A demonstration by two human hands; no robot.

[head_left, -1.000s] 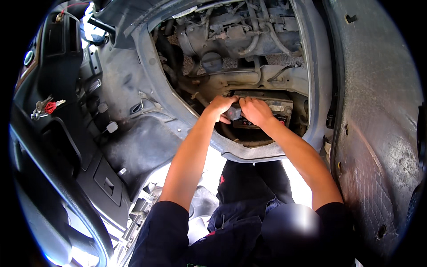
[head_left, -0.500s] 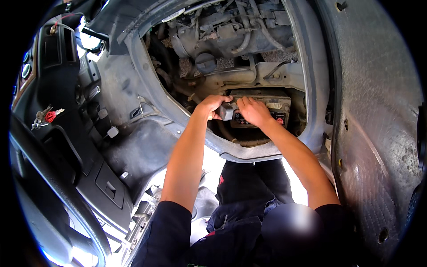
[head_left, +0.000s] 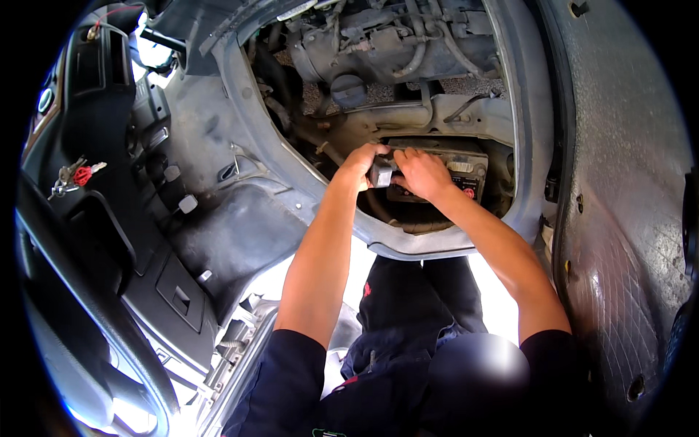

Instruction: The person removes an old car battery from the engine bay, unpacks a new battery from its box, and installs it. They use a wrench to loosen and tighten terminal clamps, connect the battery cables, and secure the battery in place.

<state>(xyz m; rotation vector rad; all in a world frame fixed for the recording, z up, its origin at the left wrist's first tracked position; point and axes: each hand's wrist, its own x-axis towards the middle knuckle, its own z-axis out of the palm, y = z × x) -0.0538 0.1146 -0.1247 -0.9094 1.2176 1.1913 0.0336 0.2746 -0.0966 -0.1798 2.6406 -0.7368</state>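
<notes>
- Grey boxy block (head_left: pixel 381 175), middle of frame; lighter face below, darker top, material unclear.
- Left hand (head_left: pixel 357 167): grip closed around block.
- Dark dusty rectangular battery (head_left: pixel 466 162), right of centre; pale label, red mark.
- Right hand (head_left: pixel 424 175): fingers curled over battery's left part; can't tell grip.

There is a little room to reach in right of the battery (head_left: pixel 472 162) (its bottom is too dark to see). The engine (head_left: pixel 386 54) blocks the far side, the hard rim (head_left: pixel 411 244) the near.
</notes>
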